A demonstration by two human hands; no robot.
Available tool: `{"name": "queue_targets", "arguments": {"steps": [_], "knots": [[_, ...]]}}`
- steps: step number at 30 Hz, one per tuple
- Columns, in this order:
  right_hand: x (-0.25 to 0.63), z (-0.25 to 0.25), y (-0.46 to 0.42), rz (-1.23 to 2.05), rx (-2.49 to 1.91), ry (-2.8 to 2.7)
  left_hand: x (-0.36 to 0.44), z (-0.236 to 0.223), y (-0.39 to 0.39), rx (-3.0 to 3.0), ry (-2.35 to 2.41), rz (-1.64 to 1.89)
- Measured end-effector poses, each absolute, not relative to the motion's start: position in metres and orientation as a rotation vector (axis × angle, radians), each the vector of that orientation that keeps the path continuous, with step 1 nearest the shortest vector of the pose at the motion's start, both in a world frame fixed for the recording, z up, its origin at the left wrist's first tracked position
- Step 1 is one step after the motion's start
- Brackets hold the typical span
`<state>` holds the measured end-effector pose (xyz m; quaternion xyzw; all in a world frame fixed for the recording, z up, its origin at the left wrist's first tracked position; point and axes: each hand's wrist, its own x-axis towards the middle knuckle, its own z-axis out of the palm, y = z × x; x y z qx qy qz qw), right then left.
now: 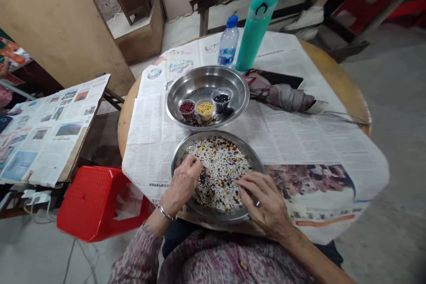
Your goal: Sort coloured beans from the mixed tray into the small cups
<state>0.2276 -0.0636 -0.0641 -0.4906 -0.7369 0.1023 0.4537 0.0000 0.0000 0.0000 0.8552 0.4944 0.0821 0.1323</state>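
Note:
A steel basin (258, 156) in front of me holds a mix of white grains (221, 166) with red, yellow and dark beans scattered through it. My left hand (187, 177) is over the basin's left side, thumb and fingers pinched together; what they hold, if anything, is hidden. At the right side, my right hand (262, 197) rests across the rim with loosely bent fingers, thumb apart from the index finger, tips at the grains. Behind it, a second steel basin (209, 76) holds small cups of red beans (187, 107), yellow beans (205, 108) and black beans (221, 98).
Newspaper (146, 142) covers the round table. Behind the basins stand a water bottle (228, 42) and a tilted teal flask (258, 31). A folded umbrella (286, 95) lies beside a dark phone (278, 77). A red stool (89, 204) and another newspaper-covered table (49, 128) are at left.

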Motion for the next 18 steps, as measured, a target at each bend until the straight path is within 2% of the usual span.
{"name": "queue_targets", "arguments": {"steps": [7, 13, 18], "knots": [[0.227, -0.060, -0.065, 0.159, -1.295, -1.823, 0.030, -0.004, 0.021, 2.431, 1.758, 0.378], [0.226, -0.060, -0.066, 0.152, -1.332, -1.807, 0.061, 0.001, 0.005, 2.471, 1.327, 0.217], [0.226, -0.062, -0.064, 0.183, -1.312, -1.805, 0.039, 0.008, -0.024, 2.479, 1.173, 0.085]]}}
